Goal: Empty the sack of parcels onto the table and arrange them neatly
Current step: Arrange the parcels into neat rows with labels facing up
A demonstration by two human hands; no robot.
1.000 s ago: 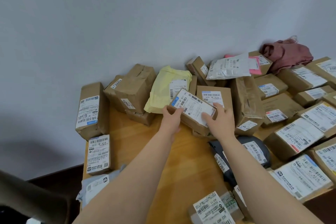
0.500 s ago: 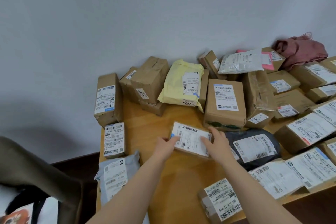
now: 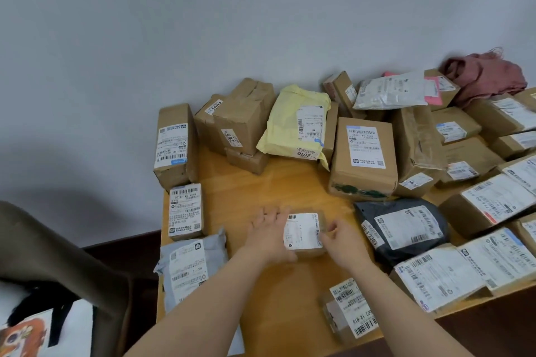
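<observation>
We are looking down at a pale grey wall (image 3: 203,23) and, below it, a wooden counter (image 3: 275,182) that is carrying many labelled parcels (image 3: 493,203). Brown boxes (image 3: 246,116) are crowding the side nearest the wall and spreading down the right side. A large brown box (image 3: 364,158) with a white label is sitting near the middle of that row. A yellow mailer (image 3: 290,124) is leaning on the boxes just left of it. A black mailer (image 3: 403,233) is lying just in front of it. A grey mailer (image 3: 188,269) is lying at the counter's left edge. A bundle of dusty pink cloth (image 3: 487,78) is resting at the far right by the wall. On the bare wood in the middle, the small parcel (image 3: 303,230) is lying flat, label up, between our two grips. Our left grip (image 3: 268,236) is touching its left edge with fingers spread wide and straight. Our right grip (image 3: 342,240) is curling narrowly onto its right edge. Motion blur is softening both.
</observation>
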